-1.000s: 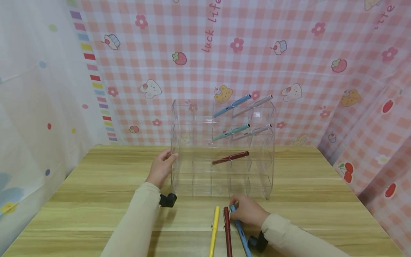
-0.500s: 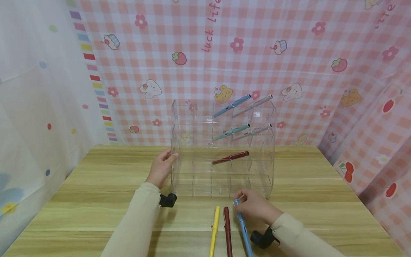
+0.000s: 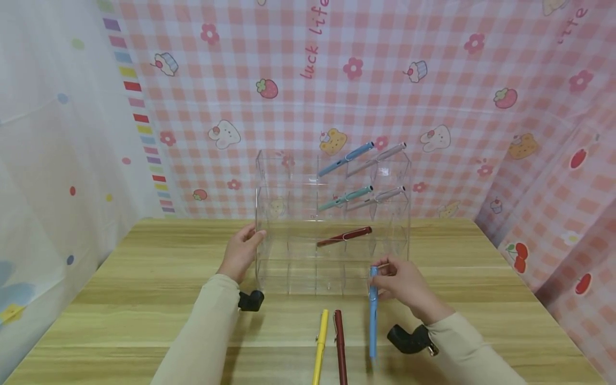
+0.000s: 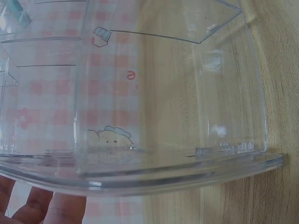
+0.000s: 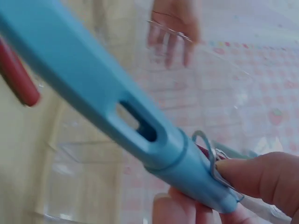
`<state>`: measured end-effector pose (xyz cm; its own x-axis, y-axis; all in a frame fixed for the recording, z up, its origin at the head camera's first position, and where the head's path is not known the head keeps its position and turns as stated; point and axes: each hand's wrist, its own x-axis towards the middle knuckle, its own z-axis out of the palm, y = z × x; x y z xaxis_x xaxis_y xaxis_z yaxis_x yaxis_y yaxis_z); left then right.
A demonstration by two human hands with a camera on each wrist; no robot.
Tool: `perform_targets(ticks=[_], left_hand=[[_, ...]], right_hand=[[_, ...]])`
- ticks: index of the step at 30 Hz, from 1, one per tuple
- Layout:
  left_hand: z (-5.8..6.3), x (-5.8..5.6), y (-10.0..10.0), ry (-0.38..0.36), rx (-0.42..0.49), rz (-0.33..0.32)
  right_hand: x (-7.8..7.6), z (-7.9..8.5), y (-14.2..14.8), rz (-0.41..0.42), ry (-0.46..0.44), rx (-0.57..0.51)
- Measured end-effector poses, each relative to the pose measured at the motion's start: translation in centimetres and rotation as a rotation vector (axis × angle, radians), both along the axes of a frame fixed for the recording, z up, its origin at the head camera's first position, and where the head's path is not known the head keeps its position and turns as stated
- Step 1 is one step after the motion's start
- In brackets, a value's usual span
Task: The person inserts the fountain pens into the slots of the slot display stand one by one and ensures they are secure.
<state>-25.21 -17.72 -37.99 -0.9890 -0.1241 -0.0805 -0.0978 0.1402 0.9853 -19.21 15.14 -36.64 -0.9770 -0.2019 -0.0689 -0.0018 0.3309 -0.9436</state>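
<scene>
A clear acrylic pen rack (image 3: 332, 251) stands on the table, with several pens slanted across its tiers. My left hand (image 3: 242, 251) holds the rack by its left side, the thumb at the front edge. Its fingers (image 4: 63, 207) show beside the panel in the left wrist view. In front of the rack's right part, my right hand (image 3: 404, 283) pinches a light blue pen (image 3: 373, 321) near its capped end, by the clip. The pen hangs with its other end down, filling much of the right wrist view. A yellow pen (image 3: 320, 345) and a dark red pen (image 3: 340, 345) lie nearby.
On the rack rest a blue pen (image 3: 347, 159), a teal pen (image 3: 347, 198), another dark red pen (image 3: 344, 237) and pale lilac pens (image 3: 380, 159). A pink checked cloth (image 3: 289, 117) hangs behind the wooden table (image 3: 159, 267).
My right hand has lifted the light blue pen off the table and carried it right and toward the rack, turning it nearly vertical. The left hand has stayed on the rack.
</scene>
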Motion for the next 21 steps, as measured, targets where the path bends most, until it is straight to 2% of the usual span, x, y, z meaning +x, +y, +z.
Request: perform_targets(ticks=[15, 21], left_hand=[[0.0, 0.1, 0.0, 0.002, -0.016, 0.001], [0.0, 0.1, 0.0, -0.004, -0.024, 0.001]], right_hand=[[-0.8, 2.7, 2.2, -0.226, 0.095, -0.205], [-0.9, 3.4, 2.5, -0.372, 0.147, -0.324]])
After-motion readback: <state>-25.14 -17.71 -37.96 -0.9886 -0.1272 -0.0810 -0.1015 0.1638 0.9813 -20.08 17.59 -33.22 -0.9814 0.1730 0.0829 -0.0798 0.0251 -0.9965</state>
